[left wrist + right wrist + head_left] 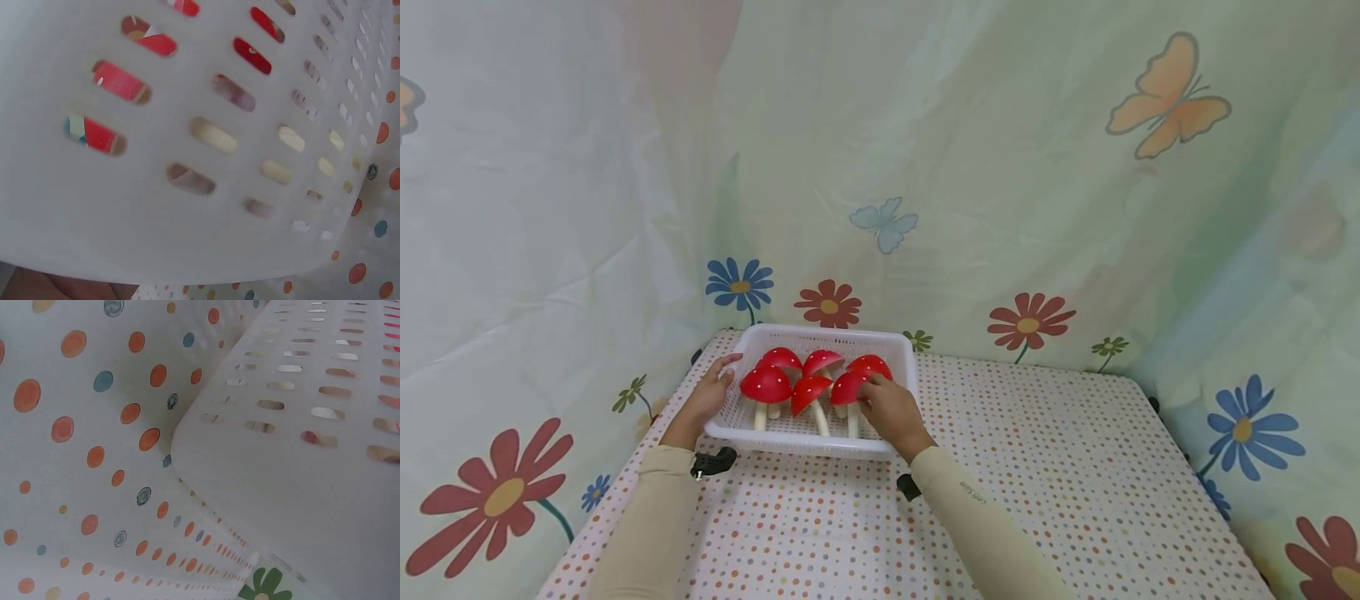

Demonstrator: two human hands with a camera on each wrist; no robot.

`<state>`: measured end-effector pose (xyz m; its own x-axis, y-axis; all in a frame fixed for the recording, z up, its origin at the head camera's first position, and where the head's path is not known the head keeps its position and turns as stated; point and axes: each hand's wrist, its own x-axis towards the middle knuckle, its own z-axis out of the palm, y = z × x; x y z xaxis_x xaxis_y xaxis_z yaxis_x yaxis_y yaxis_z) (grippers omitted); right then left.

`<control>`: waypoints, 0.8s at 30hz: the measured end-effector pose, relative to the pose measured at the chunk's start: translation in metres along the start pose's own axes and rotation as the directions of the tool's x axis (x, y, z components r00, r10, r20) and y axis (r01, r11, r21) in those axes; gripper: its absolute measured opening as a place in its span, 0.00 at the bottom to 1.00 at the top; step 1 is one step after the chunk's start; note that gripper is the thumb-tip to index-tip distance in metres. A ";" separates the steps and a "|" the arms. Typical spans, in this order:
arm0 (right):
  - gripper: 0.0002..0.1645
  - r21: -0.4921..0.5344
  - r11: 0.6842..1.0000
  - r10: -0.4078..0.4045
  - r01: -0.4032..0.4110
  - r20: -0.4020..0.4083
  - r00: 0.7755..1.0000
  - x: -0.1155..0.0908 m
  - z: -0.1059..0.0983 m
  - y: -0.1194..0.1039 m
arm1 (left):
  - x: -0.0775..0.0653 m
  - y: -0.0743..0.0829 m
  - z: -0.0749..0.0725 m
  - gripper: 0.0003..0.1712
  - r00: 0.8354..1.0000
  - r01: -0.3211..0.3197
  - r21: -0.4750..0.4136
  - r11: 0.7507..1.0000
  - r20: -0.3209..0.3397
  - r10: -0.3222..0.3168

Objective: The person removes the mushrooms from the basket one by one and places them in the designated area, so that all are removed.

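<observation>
A white plastic basket point(842, 446) with slotted sides holds several toy mushrooms with red, white-dotted caps and pale stems. My left hand point(706, 396) holds the basket's left rim. Inside the basket's right part, my right hand point(893, 412) has its fingers at the cap of the front right mushroom point(847, 387) and pinches it; the fingertips are partly hidden. Nearby are the front left mushroom point(765, 385), the front middle mushroom point(810, 392) and the back right mushroom point(871, 365). Through the slots of the basket wall point(125, 206), the left wrist view shows red caps and pale stems.
The basket stands at the back left of a table point(1030, 467) with a dotted cover. Behind it hangs a curtain point(955, 167) printed with flowers and butterflies. Dark straps with small devices point(713, 461) sit at the wrists.
</observation>
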<state>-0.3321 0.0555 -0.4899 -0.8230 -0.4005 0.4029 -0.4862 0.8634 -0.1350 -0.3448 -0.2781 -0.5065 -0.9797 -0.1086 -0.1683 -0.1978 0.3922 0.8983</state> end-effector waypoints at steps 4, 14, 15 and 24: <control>0.06 0.015 1.000 0.002 -0.002 -0.064 0.998 0.000 0.000 -0.001 | 0.000 0.000 -0.002 0.27 1.000 -0.002 -0.005 1.000 -0.006 0.002; 0.04 0.135 0.989 0.086 -0.055 -0.232 0.969 -0.002 0.005 0.004 | -0.007 0.000 -0.001 0.27 1.000 0.012 -0.021 1.000 -0.004 -0.012; 0.04 0.165 0.985 0.099 -0.057 -0.258 0.961 -0.003 0.005 0.005 | -0.007 0.001 0.000 0.27 1.000 0.011 -0.022 1.000 -0.004 -0.011; 0.03 0.384 0.922 0.236 -0.052 -0.451 0.861 -0.001 0.000 0.018 | -0.004 0.001 0.002 0.26 1.000 -0.017 0.004 1.000 -0.002 0.017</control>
<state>-0.3398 0.0719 -0.4930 -0.6908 -0.0029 0.7230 -0.5184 0.6990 -0.4926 -0.3414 -0.2754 -0.5060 -0.9828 -0.1035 -0.1527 -0.1816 0.3978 0.8993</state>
